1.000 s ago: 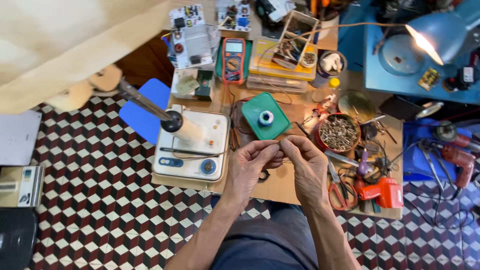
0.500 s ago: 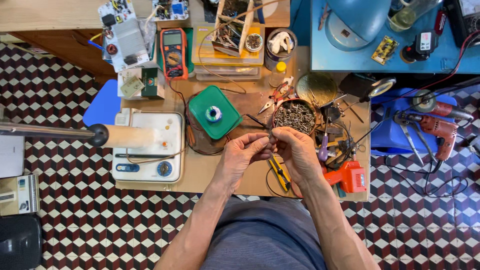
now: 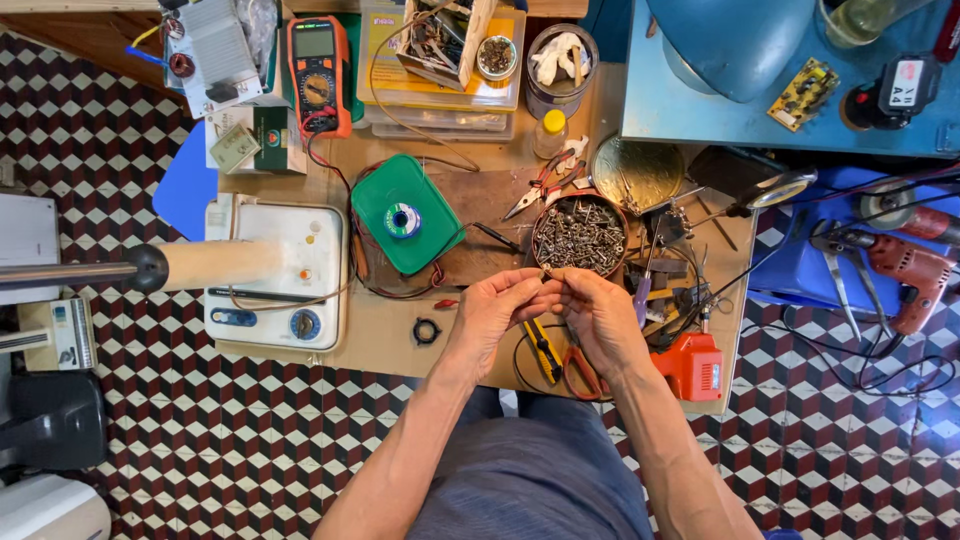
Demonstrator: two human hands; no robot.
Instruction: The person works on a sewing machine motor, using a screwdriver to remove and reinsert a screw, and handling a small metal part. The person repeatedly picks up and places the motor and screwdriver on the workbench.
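My left hand (image 3: 497, 311) and my right hand (image 3: 598, 312) meet fingertip to fingertip over the front of a small wooden workbench (image 3: 390, 335). Together they pinch a tiny part (image 3: 548, 272) that is too small to make out. Just beyond the fingers stands a round bowl of screws (image 3: 580, 236). A green box with a solder reel on top (image 3: 403, 213) lies to the left of the hands. Yellow-handled pliers (image 3: 544, 350) and orange scissors (image 3: 582, 373) rest under my wrists.
A white soldering station (image 3: 278, 276) sits at the bench's left, with a multimeter (image 3: 318, 62) behind it. A red tool (image 3: 692, 366) lies at the front right corner. A blue table (image 3: 780, 90) and a red drill (image 3: 905, 268) are at the right. A checkered floor surrounds the bench.
The view has shifted, so the bench now sits further right and lower in the picture. My hands have stayed together near the bowl of screws, still pinching the small part.
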